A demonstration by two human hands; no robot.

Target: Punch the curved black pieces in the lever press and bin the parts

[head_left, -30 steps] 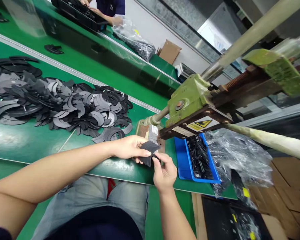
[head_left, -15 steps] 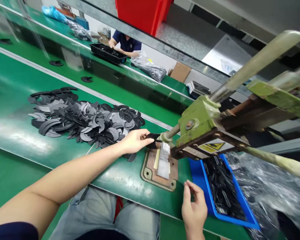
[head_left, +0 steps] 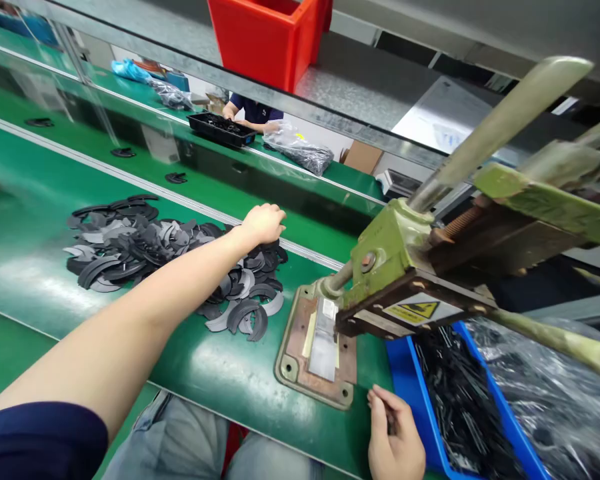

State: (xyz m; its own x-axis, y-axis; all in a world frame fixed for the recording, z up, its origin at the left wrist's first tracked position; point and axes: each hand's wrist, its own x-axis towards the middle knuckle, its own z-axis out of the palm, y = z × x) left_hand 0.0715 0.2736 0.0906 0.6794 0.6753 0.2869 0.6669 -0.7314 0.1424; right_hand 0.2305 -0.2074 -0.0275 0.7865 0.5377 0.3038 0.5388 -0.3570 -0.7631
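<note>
My left hand (head_left: pixel 264 224) is stretched over the far edge of a pile of dark grey and black curved plastic pieces (head_left: pixel 247 319), beside the belt's rail. Its fingers are curled downward, and whatever they may hold is hidden behind them. My right hand (head_left: pixel 397 437) rests low near the table edge, thumb and fingers curled together, with something small and dark between them that I cannot make out. Between the hands stands a green hand press (head_left: pixel 390 247). On its base plate (head_left: pixel 296 333) lies a flat metal fixture (head_left: pixel 324 347).
A blue bin (head_left: pixel 425 407) of thin black parts stands right of the press, next to clear plastic bags (head_left: pixel 545 387). Curved pieces lie on the green belt (head_left: pixel 300 230) behind the rail. Across it, a person's hands (head_left: pixel 235 117) work at a black tray (head_left: pixel 220 130). A red bin (head_left: pixel 260 43) sits overhead.
My left hand has moved from the press, where it held a black curved piece, up and left to the belt side. That piece no longer shows. My right hand stays low beside the blue bin.
</note>
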